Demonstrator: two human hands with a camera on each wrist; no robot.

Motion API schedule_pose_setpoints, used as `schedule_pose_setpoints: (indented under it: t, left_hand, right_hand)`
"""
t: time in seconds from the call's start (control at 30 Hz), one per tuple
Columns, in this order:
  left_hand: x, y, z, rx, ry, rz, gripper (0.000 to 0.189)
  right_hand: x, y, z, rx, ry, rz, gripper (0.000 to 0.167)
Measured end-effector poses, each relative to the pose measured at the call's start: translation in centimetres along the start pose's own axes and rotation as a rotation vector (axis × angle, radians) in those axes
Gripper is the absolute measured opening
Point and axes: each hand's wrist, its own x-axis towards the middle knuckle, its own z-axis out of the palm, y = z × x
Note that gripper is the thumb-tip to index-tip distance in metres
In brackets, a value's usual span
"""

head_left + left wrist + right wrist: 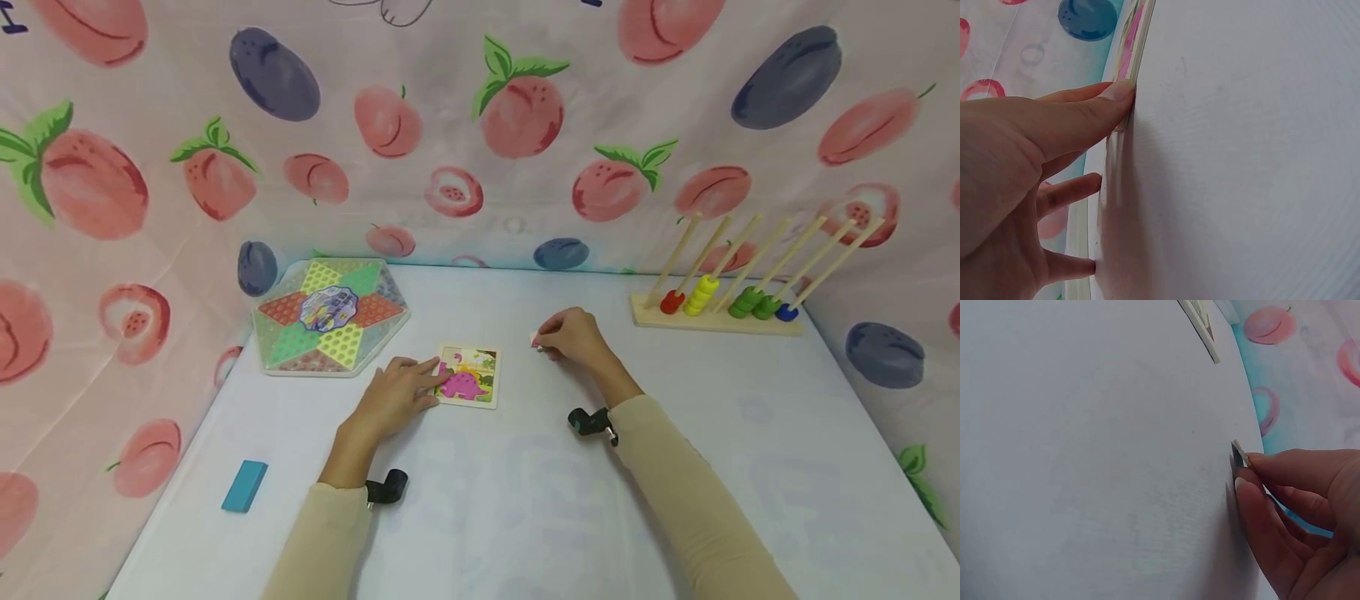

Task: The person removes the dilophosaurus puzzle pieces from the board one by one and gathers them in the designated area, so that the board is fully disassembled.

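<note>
Nearest, two beige sleeves (322,533) reach in over the white tabletop (487,517), with a small black camera (387,487) at the left wrist and another at the right. A flat teal block (244,487) lies by itself off to the left. Farther in, the left hand (393,396) holds the left side of a square dinosaur puzzle (467,385), its thumb at the near edge and its index finger over the picture, while the other fingers spread apart. The puzzle lies flat between the hands, touching the left one and well apart from the right. Slightly farther away, the right hand (573,335) pinches a small puzzle piece (535,340) between thumb and fingertips, tilted close to the tabletop. Toward the back left sits a hexagonal Chinese checkers board (360,342) with a coloured star; at the back right stands a wooden bead rack (720,326), red, yellow, green and blue beads stacked on its slanting rods. Behind everything hangs a pink fruit-print cloth (517,225).
</note>
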Motion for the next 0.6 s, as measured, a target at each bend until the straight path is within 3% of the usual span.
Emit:
schedule_pose_setpoints:
  t: [0.6]
  left_hand:
    - [0.05,0.12,-0.07,-0.001,-0.012,-0.014,0.048]
  right_hand:
    - [-0.01,-0.31,-0.15,-0.157,0.004,-0.014,0.022]
